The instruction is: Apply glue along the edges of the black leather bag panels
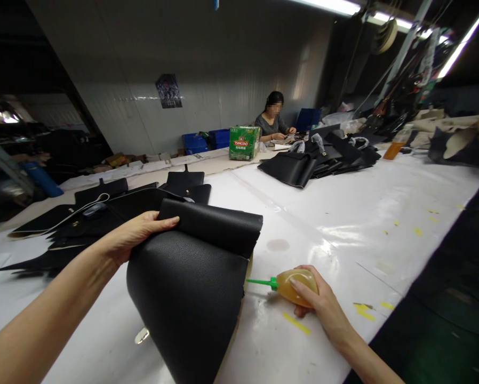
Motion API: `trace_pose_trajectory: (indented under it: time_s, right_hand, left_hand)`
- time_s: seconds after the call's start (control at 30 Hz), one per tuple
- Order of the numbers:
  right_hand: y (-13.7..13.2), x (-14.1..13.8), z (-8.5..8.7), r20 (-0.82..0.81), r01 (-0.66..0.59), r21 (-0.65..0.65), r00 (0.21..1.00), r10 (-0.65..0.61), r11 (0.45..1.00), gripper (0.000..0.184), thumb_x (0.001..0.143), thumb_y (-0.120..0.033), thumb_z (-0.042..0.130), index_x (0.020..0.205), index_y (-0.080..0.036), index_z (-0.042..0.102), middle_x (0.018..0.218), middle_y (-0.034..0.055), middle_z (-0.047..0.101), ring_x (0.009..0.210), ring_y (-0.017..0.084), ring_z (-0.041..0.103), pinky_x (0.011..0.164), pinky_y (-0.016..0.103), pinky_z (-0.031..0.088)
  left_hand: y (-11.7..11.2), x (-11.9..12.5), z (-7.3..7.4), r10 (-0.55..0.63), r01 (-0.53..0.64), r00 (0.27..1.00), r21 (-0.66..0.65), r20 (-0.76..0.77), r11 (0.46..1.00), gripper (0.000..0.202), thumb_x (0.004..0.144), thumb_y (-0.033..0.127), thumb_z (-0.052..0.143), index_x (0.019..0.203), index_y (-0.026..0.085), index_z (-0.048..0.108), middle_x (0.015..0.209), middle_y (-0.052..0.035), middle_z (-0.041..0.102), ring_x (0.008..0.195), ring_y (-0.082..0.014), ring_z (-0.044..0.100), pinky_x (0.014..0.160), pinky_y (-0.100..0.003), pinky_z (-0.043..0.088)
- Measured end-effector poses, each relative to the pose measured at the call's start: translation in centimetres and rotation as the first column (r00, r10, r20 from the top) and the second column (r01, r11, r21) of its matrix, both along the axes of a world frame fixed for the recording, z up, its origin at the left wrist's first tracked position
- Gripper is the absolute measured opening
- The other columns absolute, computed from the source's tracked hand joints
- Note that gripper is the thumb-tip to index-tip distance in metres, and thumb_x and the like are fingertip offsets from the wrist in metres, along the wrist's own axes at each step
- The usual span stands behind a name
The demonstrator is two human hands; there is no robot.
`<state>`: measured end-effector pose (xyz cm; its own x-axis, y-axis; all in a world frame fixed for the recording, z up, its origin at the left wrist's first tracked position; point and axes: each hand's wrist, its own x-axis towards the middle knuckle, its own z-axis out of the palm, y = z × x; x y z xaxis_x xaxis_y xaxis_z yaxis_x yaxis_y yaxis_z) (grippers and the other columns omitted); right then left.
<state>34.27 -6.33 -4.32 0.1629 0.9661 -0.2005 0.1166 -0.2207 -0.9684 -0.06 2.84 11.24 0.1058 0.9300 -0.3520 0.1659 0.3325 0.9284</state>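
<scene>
A folded black leather piece (191, 282) is held up over the white table by my left hand (143, 232), its thumb on top near the fold and its other fingers hidden beneath. My right hand (319, 298) is wrapped round a squeeze bottle of amber liquid (291, 285). The bottle's thin green nozzle points left, its tip at the leather's right edge, where a pale underside shows; whether it touches I cannot tell. A small metal fitting (142, 336) shows below the leather at the left.
Stacked black leather pieces lie at the left (71, 229) and at the back (323, 154). Behind stand a green carton (243, 143) and blue bins (195, 143). A co-worker (273, 120) sits at the far side. A bottle of orange liquid (395, 146) stands back right on the white table (303, 213).
</scene>
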Motion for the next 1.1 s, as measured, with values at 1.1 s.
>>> trace_pose_trajectory:
  time_s: [1.1]
  right_hand:
    - [-3.6,-2.7,0.5,0.176,-0.091,0.083,0.982,0.076,0.992,0.042,0.076,-0.054,0.058,0.103,-0.024,0.045,0.078,0.0001,0.059,0.061,0.018,0.059,0.046,0.027,0.052]
  left_hand:
    - [-0.3,-1.4,-0.7,-0.041,0.040,0.998,0.024,0.039,0.999,0.031,0.069,0.035,0.076,0.094,0.019,0.068,0.085,-0.0071,0.074,0.071,-0.0189,0.069,0.062,-0.024,0.055]
